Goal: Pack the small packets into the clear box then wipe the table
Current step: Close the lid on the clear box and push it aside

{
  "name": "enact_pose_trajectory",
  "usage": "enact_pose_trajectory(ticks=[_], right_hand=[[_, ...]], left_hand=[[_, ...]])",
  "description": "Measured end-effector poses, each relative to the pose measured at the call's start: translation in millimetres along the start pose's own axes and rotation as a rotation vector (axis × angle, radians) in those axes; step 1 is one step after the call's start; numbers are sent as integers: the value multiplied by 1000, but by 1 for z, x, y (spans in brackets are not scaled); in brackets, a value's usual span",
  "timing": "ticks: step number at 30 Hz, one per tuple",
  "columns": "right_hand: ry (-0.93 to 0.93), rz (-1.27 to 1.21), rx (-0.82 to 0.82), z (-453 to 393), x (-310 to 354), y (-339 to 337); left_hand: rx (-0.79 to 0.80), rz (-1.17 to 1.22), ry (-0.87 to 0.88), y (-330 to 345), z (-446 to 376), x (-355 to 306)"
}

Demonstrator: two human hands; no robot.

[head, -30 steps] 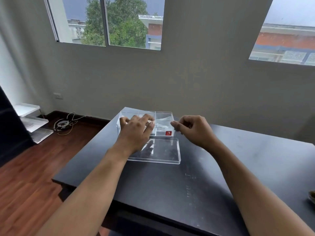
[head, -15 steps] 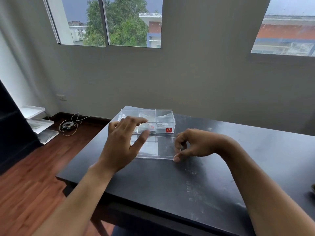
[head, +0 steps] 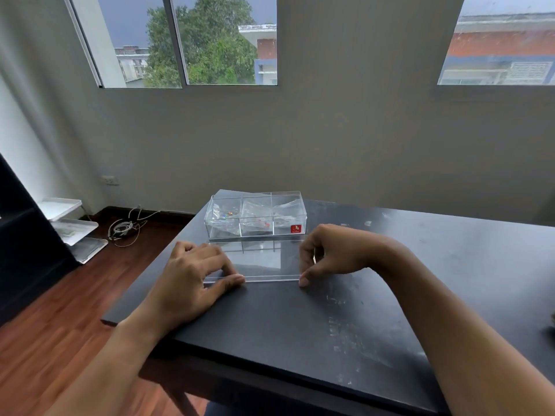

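Just beyond both hands, clear box holds the small packets, untouched. Left hand and right hand have dropped back from it, now pinching the lid on the worktop. Packing looks done; closing next.

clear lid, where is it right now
In the head view the clear lid lies flat on the black table, just in front of the clear box, between the left hand and right hand.
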State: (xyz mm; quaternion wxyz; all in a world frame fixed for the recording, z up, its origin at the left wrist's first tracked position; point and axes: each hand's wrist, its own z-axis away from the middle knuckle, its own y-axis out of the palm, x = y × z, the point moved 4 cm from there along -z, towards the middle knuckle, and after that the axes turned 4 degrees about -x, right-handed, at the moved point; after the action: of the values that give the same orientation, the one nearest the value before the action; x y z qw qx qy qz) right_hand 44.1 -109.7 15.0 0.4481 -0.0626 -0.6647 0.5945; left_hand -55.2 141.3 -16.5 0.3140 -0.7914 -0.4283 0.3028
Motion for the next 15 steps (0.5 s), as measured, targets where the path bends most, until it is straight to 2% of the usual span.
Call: enact_pose_trajectory(ticks=[6, 12, 15], right_hand=[[-42, -86, -17, 7, 4, -11], [-67, -319, -98, 16, -9, -29], [-84, -427, -253, 17, -7, -37]], left_hand=[[-152, 9, 35, -11, -1, -7], [-189, -2, -101, -15, 0, 5], [-260, 166, -215, -19, -3, 8]])
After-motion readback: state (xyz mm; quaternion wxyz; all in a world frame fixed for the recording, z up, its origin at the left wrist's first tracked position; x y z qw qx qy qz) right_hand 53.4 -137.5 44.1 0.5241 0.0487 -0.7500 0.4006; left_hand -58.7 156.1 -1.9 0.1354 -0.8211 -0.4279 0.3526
